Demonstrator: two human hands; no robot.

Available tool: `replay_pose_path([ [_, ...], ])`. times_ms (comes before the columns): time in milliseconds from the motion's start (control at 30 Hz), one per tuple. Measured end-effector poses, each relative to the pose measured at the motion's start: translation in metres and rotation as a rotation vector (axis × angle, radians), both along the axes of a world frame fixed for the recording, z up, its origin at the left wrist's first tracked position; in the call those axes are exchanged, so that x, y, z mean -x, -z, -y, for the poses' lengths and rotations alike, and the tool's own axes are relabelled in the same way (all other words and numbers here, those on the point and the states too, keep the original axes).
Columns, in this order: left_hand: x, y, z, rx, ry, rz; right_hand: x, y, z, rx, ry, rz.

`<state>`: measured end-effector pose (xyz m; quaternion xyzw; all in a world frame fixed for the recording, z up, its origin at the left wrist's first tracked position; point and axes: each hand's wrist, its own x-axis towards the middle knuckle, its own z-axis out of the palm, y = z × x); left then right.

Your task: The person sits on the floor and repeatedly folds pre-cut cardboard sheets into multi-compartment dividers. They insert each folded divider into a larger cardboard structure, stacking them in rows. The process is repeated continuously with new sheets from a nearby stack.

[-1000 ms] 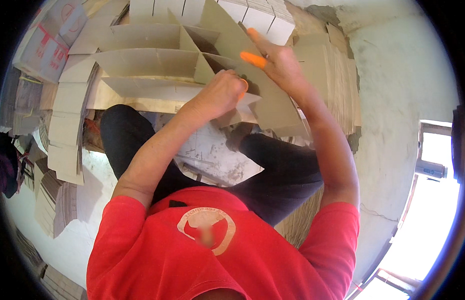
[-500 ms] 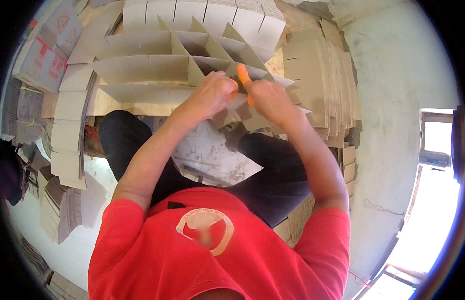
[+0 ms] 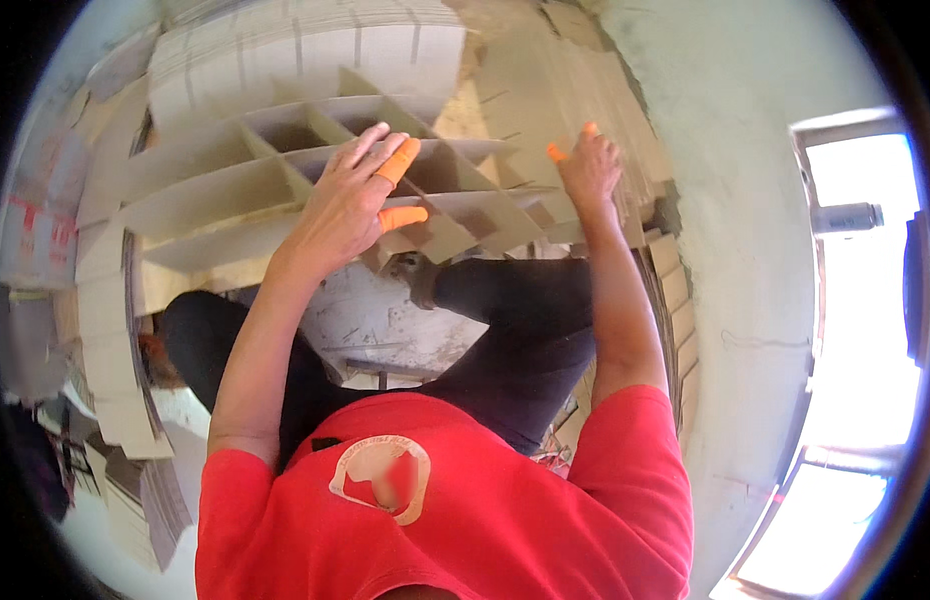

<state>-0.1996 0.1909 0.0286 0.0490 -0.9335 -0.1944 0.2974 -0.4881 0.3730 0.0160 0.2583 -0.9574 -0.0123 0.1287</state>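
Observation:
A cardboard divider grid [image 3: 305,168] of interlocked slotted strips stands on a low wooden surface in front of me. Over its right part my left hand [image 3: 350,195] is spread open, with orange covers on its thumb and one finger; it seems to rest on the strips' upper edges. To the right, my right hand [image 3: 595,170] is at the stack of slotted cardboard sheets [image 3: 545,75]. Its thumb and forefinger, both in orange covers, are apart and show nothing between them. Whether it touches the top sheet is unclear.
Behind the grid lies a wide stack of pale slotted strips [image 3: 305,65]. More cardboard strips [image 3: 115,350] hang at the left edge, near a printed carton [image 3: 40,220]. My legs [image 3: 505,310] are below the grid; a pale wall [image 3: 735,300] rises on the right.
Both hands were together on the grid's crossing strips. My right hand has moved right to the sheet stack, and my left hand has opened out over the grid. The view has shifted.

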Motion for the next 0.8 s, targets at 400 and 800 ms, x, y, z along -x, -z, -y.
replay_pose_path([
  [400, -0.02, -0.014, 0.024, -0.357, -0.092, -0.015, 0.042, 0.03, -0.034, 0.231, -0.088, -0.039],
  [800, -0.131, -0.005, 0.054, -0.448, -0.487, -0.169, 0.026, -0.017, -0.024, 0.498, 0.029, -0.019],
])
